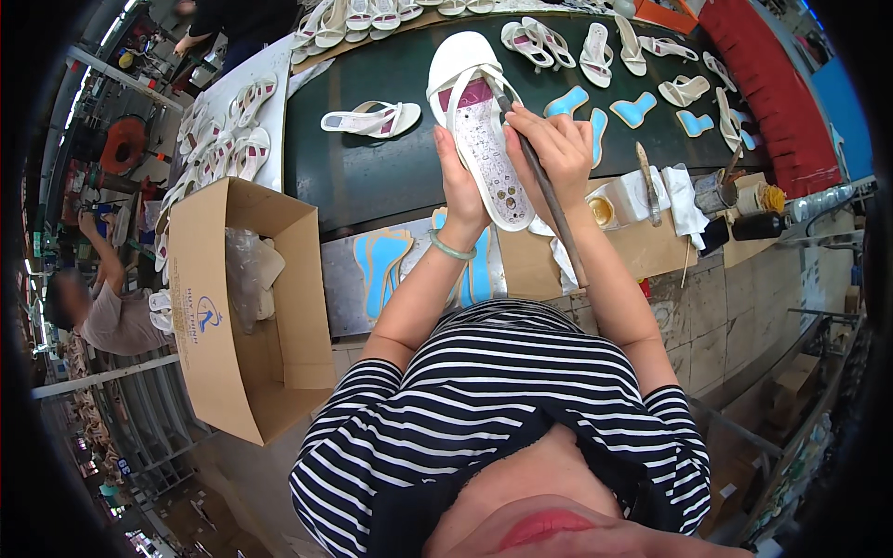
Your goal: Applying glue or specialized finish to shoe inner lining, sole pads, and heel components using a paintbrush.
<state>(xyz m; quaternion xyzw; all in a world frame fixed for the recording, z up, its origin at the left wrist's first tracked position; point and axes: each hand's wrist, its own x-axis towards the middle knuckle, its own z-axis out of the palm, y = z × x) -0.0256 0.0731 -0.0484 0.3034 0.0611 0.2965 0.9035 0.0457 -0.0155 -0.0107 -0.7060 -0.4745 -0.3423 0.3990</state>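
A white sandal [484,153] is raised over the bench, toe pointing away. My left hand [460,181] is closed around its left side, thumb along the edge. Its footbed is bare and speckled, with several round metal spots at the heel and a magenta patch under the straps. In my right hand [558,153] is a long dark-handled brush [551,200], pinched in the fingers. The brush's far end reaches into the sandal near the strap; the exact contact is partly hidden. Blue insole pieces [634,110] lie beyond my right hand, and more blue insoles [379,265] lie by my left forearm.
A dark green belt [372,177] carries white sandals [372,119]. An open cardboard box [206,316] stands at left, near sandals on a side table. At right are a small glue bowl [603,212], another brush [648,186] and a dark bottle [758,226]. Other people work at left.
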